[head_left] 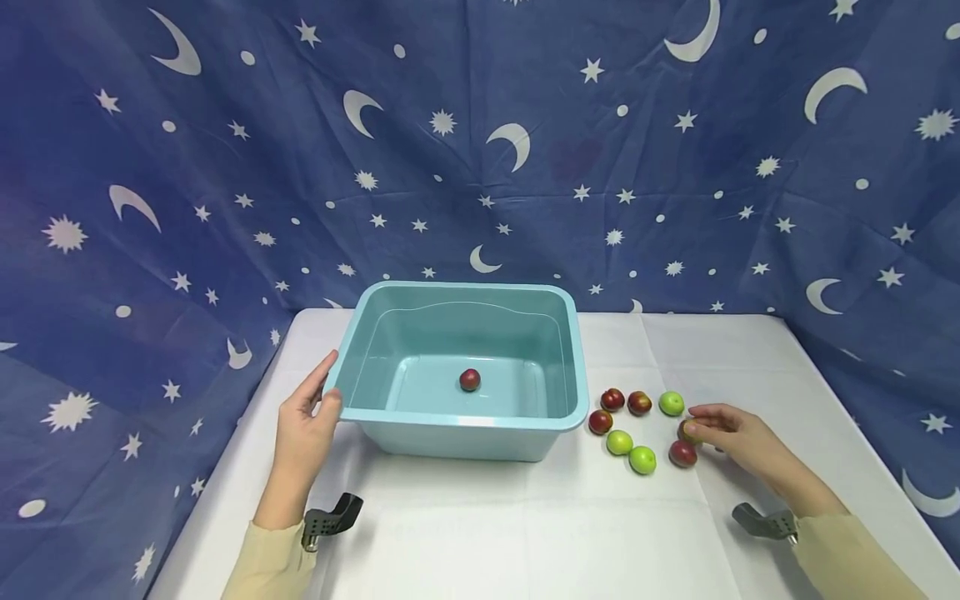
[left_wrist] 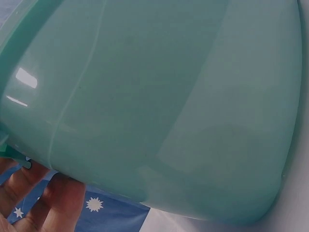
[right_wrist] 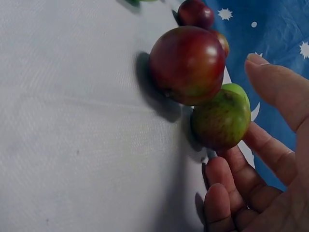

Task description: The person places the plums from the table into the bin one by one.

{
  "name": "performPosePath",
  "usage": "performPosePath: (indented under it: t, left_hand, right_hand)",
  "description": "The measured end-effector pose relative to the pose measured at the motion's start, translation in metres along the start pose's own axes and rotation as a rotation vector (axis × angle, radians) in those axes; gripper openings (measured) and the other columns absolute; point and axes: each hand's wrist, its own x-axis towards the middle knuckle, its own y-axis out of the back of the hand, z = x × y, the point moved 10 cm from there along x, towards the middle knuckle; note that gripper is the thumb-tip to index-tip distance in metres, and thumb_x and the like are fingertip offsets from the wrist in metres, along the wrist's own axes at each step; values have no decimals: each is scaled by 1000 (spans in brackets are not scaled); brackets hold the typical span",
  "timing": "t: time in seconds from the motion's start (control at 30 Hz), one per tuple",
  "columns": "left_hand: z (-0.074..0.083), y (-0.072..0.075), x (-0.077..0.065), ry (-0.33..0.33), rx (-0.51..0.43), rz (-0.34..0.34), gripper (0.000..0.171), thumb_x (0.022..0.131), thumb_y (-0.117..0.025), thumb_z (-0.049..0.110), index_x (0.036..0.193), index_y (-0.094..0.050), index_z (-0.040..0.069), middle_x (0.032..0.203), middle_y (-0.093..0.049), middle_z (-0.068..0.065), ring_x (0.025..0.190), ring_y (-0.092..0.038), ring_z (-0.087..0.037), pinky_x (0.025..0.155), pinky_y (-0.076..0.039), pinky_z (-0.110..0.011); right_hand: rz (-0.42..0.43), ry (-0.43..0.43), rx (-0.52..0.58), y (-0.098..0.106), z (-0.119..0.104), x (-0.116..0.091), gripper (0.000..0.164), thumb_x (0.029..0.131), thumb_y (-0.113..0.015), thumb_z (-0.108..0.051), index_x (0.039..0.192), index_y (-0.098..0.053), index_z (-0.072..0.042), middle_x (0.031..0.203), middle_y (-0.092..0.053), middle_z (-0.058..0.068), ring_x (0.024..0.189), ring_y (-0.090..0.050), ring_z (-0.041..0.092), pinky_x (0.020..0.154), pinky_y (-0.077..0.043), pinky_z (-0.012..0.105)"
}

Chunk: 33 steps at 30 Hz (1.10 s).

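Observation:
A light teal plastic basin [head_left: 457, 421] stands on the white-covered table, with one small dark red apple-like fruit [head_left: 469, 380] on its floor. At the basin's left rim, my left hand [head_left: 303, 429] grips the edge, thumb at the front corner and fingers along the outside. To the right of the basin, my right hand [head_left: 738, 437] reaches around a speckled green-red fruit [right_wrist: 221, 120]. Its fingers touch that fruit's far side, while the thumb stands apart from it in the right wrist view. A larger-looking red fruit [right_wrist: 187, 65] lies against the speckled one.
Several more fruits lie between basin and right hand: red ones [head_left: 612, 400] and green ones [head_left: 642, 460]. A blue cloth [head_left: 480, 167] with white moons and stars hangs behind and beside the white table [head_left: 465, 525]. Each wrist carries a black camera mount [head_left: 333, 518].

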Motion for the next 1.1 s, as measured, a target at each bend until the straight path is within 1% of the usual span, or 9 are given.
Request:
performPosePath:
  t: [0.1,0.2,0.33,0.53,0.77,0.9,1.0,1.1]
  left_hand:
    - [-2,-1,-1,10,12,-1,51,93,-49,2,141,-53,20,141,-50,-1,129,-46,-20,91,-42,-16]
    - [-4,1,-3,15,15,9,51,93,-50,2,141,-53,20,140,-51,-2,128,-47,-20,91,-42,-15]
    - [-4,2,-3,2,-3,13,52,92,-49,1,140,-54,18,139,-52,-3,127,-48,-20,91,-42,-15]
    - [1,1,-1,-19,-15,12,51,92,-49,1,140,-54,19,139,-52,-1,128,-46,-18,92,-41,-15]
    - [0,0,0,-16,-17,11,52,92,-49,0,140,-54,18,140,-51,-1,128,-47,-19,91,-41,-14]
    - [1,-1,0,-15,-11,7,51,92,-49,1,140,-54,17,140,-51,-2,129,-46,-19,91,-42,-14]
    - [6,-1,-1,-8,3,5,51,92,-48,0,140,-53,14,140,-51,-3,129,-45,-20,91,-41,-15]
    - [20,-2,-3,-6,15,2,50,91,-47,0,140,-52,8,139,-52,-9,128,-46,-25,90,-42,-14]
  right_hand:
    - [-13,-4,12,-1,4,-2,79,84,-63,-59,139,-46,-5,127,-57,16,116,-51,34,90,-44,53]
    - [-19,1,10,-3,5,-1,80,84,-64,-59,139,-46,-4,128,-56,17,117,-50,35,93,-42,55]
    - [-18,6,2,-4,6,0,79,84,-64,-59,139,-47,-4,128,-56,17,117,-50,34,94,-42,55]
    - [3,-3,-26,-3,7,-2,81,82,-64,-62,138,-49,-4,124,-56,16,110,-51,32,90,-45,51]
    - [17,1,-51,-2,7,0,79,82,-64,-62,134,-52,-4,119,-58,15,106,-52,30,87,-46,47]
    - [9,12,-61,-1,4,2,75,83,-64,-61,131,-53,-4,115,-59,12,102,-52,27,81,-48,39]
    - [2,31,-52,3,-5,2,72,85,-64,-58,130,-53,-4,112,-60,11,97,-54,26,74,-48,35]
    - [15,64,-42,10,-21,3,69,87,-63,-55,130,-51,-3,111,-61,12,95,-56,26,71,-49,35]
